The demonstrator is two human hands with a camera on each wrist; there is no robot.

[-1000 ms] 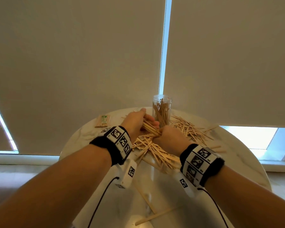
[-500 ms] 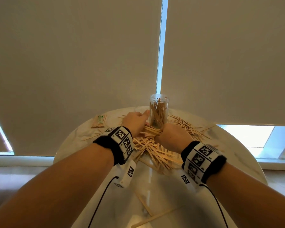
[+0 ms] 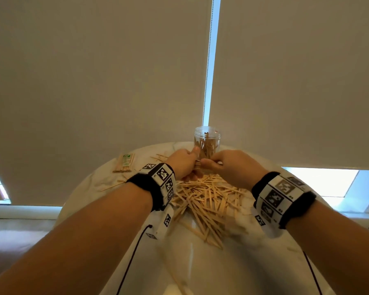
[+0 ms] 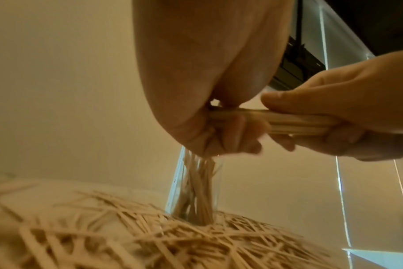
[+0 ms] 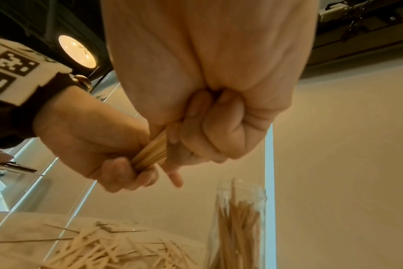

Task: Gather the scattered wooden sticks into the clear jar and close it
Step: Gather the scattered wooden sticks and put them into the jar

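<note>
A clear jar [image 3: 207, 143] stands open-topped at the far side of the round table [image 3: 200, 269], partly filled with upright wooden sticks; it also shows as the jar [image 5: 237, 227] and the jar [image 4: 196, 191]. Just in front of it, above the table, both hands hold one tight bundle of sticks [image 3: 197, 164]. My left hand [image 3: 183, 162] grips its left end. My right hand [image 3: 226, 165] grips its right end, fingers curled round the bundle [image 5: 152, 152]. The bundle [image 4: 276, 120] lies roughly level. A loose pile of sticks [image 3: 205, 199] lies under the hands. No lid is in view.
A small wrapped packet of thin sticks [image 3: 125, 162] lies at the table's far left, with a few stray sticks [image 3: 113, 186] near it. Closed roller blinds [image 3: 94, 81] hang right behind the table. Wrist-camera cables trail over the near part of the table.
Both hands rose from the pile, where they were raking sticks together, and now hold a squared-up bundle in the air just in front of the jar.
</note>
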